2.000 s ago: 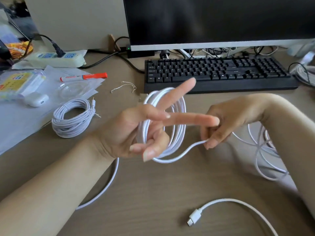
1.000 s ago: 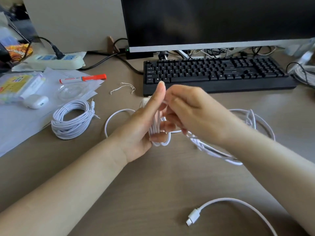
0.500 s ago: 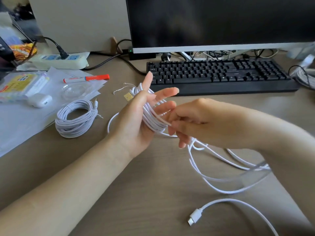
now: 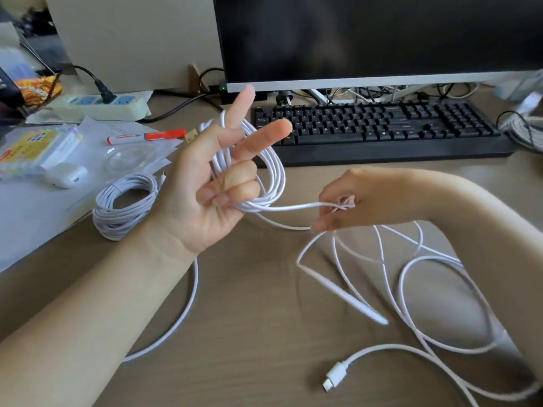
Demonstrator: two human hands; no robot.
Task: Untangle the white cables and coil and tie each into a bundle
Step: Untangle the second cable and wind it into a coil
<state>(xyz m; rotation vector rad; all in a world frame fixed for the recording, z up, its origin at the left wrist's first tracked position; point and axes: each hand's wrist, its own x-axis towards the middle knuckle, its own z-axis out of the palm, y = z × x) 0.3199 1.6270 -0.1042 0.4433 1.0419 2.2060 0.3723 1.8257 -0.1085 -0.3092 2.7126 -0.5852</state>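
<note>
Head camera looks forward and down, close over the desk [image 4: 264,333].

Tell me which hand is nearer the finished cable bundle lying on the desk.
Left. The left hand is just right of the finished cable bundle, its wrist almost beside it. The right hand is farther right, beyond the left hand, pinching the loose cable.

Part of the white cable [image 4: 276,171] coil is disappearing behind the left hand [image 4: 205,198], whose forearm is running off the lower left edge. The right hand [image 4: 340,207] is covering the strand it is pinching, and its arm is hiding loose loops before leaving the frame at right. One loop [image 4: 352,301] is blurring with motion. The monitor [image 4: 367,36] is being cropped at top and right, and the keyboard [image 4: 376,124] legends are proving too small to read.
</note>
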